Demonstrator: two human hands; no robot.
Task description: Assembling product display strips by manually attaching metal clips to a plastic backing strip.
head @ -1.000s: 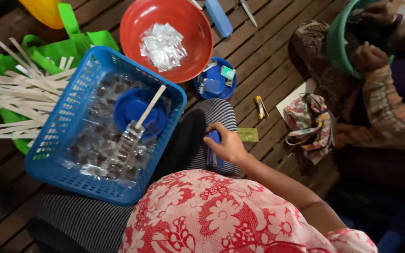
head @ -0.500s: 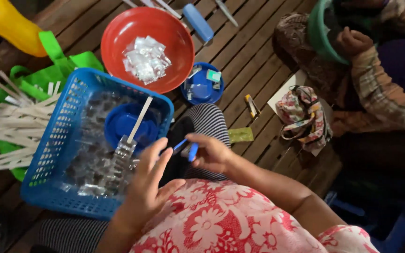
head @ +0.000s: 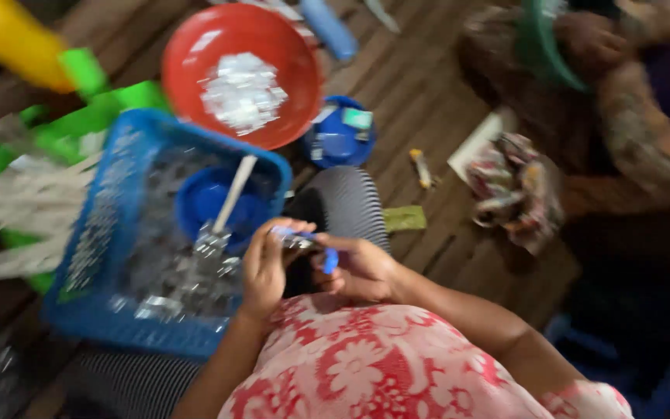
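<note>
My left hand (head: 267, 265) and my right hand (head: 358, 268) meet over my lap, both closed on a small blue and clear object (head: 304, 242); motion blur hides what it is. Just left of my hands stands a blue plastic basket (head: 126, 326) filled with clear glinting pieces. Inside it sits a small blue bowl (head: 203, 203) with a pale stick (head: 234, 194) leaning in it. A red bowl (head: 195, 46) holding clear plastic pieces (head: 242, 91) lies beyond the basket.
Pale sticks (head: 25, 206) lie on a green bag (head: 110, 105) at left, near a yellow object (head: 9, 39). A blue lid (head: 341, 141) and small scraps rest on the wooden floor (head: 420, 93). Another person's arm (head: 653, 132) and a green bowl (head: 537, 39) are at upper right, by patterned cloth (head: 517, 190).
My left hand came up into view and joined my right hand on the small blue object over my lap. The camera swung, blurring the view.
</note>
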